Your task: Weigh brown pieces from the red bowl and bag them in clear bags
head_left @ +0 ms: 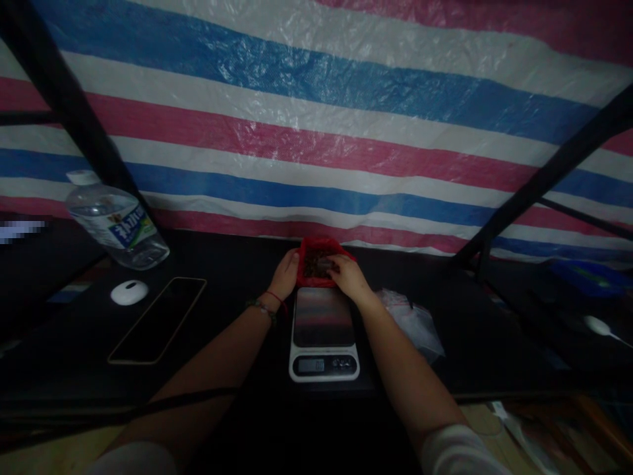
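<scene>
A red bag or lined tub (304, 280) with its top spread wide stands at the back of the black table. Small dark-brown pieces (312, 267) lie inside it; their kind is too dim to tell. My left hand (285, 277) is closed at the bag's left side, holding its edge. Over the contents, the fingers of my right hand (347, 274) are bent together around something greyish that I cannot make out. Directly in front of the bag sits a white kitchen scale (324, 320) with a bare metal plate. Its display seems to read 0.0.
Clear plastic bags (413, 323) lie beside my right forearm. To the left are a phone (158, 321), a white oval case (129, 292) and a large clear bottle (119, 221). Black metal posts (534, 185) slant up on both sides before a striped plastic sheet (316, 145).
</scene>
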Motion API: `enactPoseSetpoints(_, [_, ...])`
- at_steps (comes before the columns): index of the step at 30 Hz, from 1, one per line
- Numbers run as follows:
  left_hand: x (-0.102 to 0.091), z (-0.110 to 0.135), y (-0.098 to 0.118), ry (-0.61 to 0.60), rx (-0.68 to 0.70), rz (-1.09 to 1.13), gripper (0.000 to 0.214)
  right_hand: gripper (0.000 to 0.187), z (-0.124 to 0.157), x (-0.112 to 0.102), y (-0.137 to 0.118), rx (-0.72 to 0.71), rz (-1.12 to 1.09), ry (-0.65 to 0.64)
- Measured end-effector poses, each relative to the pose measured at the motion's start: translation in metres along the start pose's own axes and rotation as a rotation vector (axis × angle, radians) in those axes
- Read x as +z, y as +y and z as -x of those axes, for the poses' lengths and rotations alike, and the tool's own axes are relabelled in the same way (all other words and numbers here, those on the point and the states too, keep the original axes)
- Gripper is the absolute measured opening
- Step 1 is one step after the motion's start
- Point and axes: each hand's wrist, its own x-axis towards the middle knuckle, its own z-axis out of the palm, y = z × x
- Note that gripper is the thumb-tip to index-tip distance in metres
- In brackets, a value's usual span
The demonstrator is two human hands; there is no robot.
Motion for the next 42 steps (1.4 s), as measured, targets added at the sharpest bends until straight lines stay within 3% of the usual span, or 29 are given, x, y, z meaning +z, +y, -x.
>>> enactPoseSetpoints(9, [0.001, 0.000, -0.007, -0.159, 0.012, 0.126, 0.060, 0.043, -0.009, 0.013, -0.010, -0.040, -0.022, -0.055])
enactPoseSetpoints(18, [0.000, -0.001, -0.004, -0.262, 0.086, 0.186, 0.061, 0.030, -0.013, 0.014, -0.015, 0.022, -0.135, 0.035])
enactPoseSetpoints(24, [0.000, -0.003, -0.003, -0.252, 0.094, 0.199, 0.065, 0.031, -0.011, 0.019, -0.006, 0.187, -0.439, 0.037])
enactPoseSetpoints(28, [-0.001, -0.002, -0.004, -0.225, 0.086, 0.156, 0.063, 0.033, -0.007, 0.012, -0.003, 0.250, -0.449, 0.103])
enactPoseSetpoints(33, [-0.003, -0.002, -0.001, -0.079, 0.018, -0.114, 0.047, 0.034, -0.001, 0.001, -0.006, 0.172, -0.270, 0.141])
enactPoseSetpoints(37, [-0.009, 0.000, 0.006, 0.019, -0.083, -0.412, 0.037, 0.035, 0.001, 0.000, -0.006, 0.075, -0.118, 0.074])
enactPoseSetpoints(42, [-0.010, 0.004, 0.010, -0.014, -0.156, -0.381, 0.034, 0.044, -0.004, 0.000, -0.005, -0.027, -0.017, -0.084])
